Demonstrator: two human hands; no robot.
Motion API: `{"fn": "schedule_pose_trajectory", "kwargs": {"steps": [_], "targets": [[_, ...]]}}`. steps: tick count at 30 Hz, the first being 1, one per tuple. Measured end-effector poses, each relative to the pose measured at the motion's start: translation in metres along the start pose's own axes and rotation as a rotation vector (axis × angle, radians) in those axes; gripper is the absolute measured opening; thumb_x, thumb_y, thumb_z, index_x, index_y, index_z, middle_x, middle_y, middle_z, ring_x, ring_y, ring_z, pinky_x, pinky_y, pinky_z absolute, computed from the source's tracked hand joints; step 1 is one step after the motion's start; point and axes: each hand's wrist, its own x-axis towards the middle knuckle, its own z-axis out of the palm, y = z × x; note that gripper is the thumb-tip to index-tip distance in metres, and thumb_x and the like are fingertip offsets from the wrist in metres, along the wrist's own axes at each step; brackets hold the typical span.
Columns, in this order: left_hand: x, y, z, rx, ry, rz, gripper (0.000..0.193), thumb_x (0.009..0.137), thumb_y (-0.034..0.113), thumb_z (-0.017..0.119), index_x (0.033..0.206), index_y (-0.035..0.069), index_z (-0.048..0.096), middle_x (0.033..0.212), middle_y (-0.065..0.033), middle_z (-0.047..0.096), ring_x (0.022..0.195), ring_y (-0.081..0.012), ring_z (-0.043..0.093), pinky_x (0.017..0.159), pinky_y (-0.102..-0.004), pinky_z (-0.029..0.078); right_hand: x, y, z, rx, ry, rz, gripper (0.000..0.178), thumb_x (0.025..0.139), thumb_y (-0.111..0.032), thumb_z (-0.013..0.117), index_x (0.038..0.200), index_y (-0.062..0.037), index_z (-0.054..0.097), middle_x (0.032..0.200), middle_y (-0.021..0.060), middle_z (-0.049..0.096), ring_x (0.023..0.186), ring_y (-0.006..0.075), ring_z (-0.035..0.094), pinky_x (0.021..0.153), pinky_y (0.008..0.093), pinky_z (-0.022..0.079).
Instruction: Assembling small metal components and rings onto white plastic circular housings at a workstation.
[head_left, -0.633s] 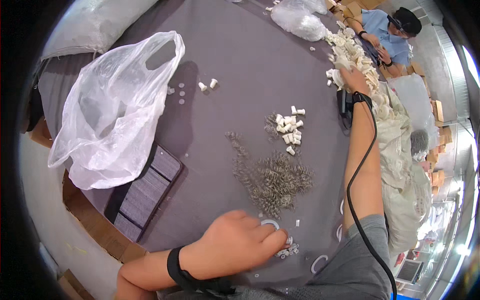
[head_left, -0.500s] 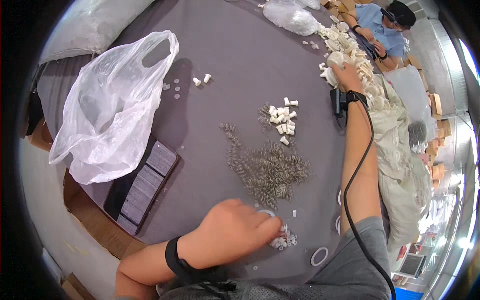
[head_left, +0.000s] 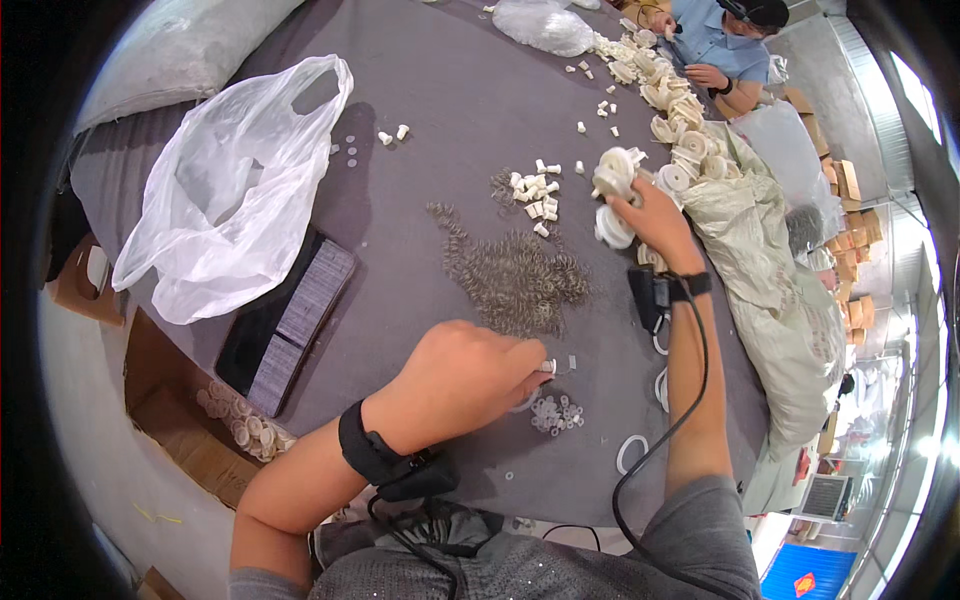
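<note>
My left hand [head_left: 465,378] is closed in a pinch, with a small white plastic piece [head_left: 548,367] at its fingertips. Just below those fingertips lies a little heap of small translucent rings [head_left: 556,414]. Farther off, beyond the left hand, spreads a pile of thin metal springs [head_left: 520,285], with several small white plugs [head_left: 535,195] at its far end. My right hand [head_left: 655,222] grips a cluster of white round plastic parts [head_left: 616,174] over the table; the palm side and part of the cluster are hidden.
A white plastic bag [head_left: 230,190] and a dark tray with grey strips [head_left: 290,325] lie at left. More white parts [head_left: 690,130] run along the right edge beside a woven sack [head_left: 760,290]. A co-worker in blue [head_left: 715,40] sits far right. Flat rings [head_left: 632,453] lie near the right forearm.
My right hand has come back from the heap of white parts, nearer to me, carrying a cluster of them. The left hand has risen from the small rings with a white piece in its fingers.
</note>
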Motion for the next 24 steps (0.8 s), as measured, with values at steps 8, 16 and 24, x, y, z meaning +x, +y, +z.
{"fn": "schedule_pose_trajectory", "kwargs": {"steps": [8,16,24], "targets": [[-0.004,0.001,-0.001,0.018,0.020,0.020,0.016,0.074,0.021,0.062,0.076,0.009,0.052,0.059,-0.0048,0.053,0.055,-0.0255,0.055,0.049,-0.0358,0.042,0.039,0.050,-0.066,0.298,-0.191,0.155,0.057,0.074,-0.041,0.061,0.112,0.0004,0.053,0.107,0.0164,0.057,0.101,0.0238,0.053,0.085,0.0334,0.040],[-0.003,-0.002,0.001,0.001,-0.009,0.018,0.017,0.073,0.021,0.062,0.075,0.009,0.049,0.060,-0.0046,0.052,0.056,-0.0250,0.055,0.049,-0.0363,0.042,0.089,0.115,-0.001,-0.341,0.136,0.347,0.075,0.069,-0.062,0.052,0.122,-0.0092,0.047,0.116,0.0216,0.051,0.109,0.0338,0.048,0.092,0.0392,0.036],[-0.002,0.000,0.003,-0.007,-0.010,0.032,0.016,0.074,0.020,0.061,0.076,0.008,0.051,0.060,-0.0063,0.053,0.056,-0.0268,0.054,0.049,-0.0374,0.042,0.058,0.108,0.007,-0.414,0.161,0.164,0.068,0.069,-0.058,0.055,0.121,-0.0138,0.047,0.119,0.0221,0.045,0.108,0.0402,0.041,0.093,0.0448,0.033]]}}
